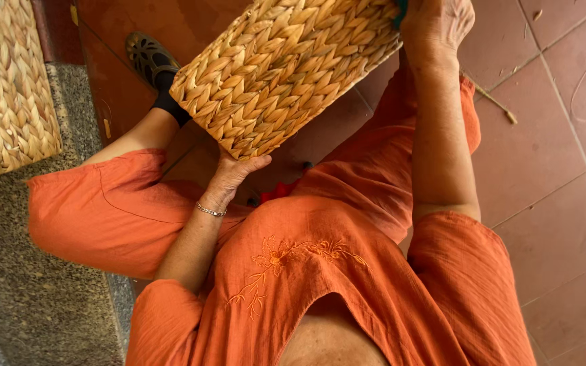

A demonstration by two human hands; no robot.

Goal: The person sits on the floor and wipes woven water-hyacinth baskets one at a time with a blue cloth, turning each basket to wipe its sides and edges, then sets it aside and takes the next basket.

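— Two hands on one woven basket (286, 68); where does it sit?
— Tilted, held above the lap over the tiled floor (557, 190). Left hand (235, 173) props the basket's lower corner, fingers (256, 163) curled under it.
— Right hand (435, 24)?
— At the basket's upper edge, fingers closed on the rim, partly out of view.
— Anything near?
— Second woven basket (8, 88) left of it, on a stone ledge (28, 285).
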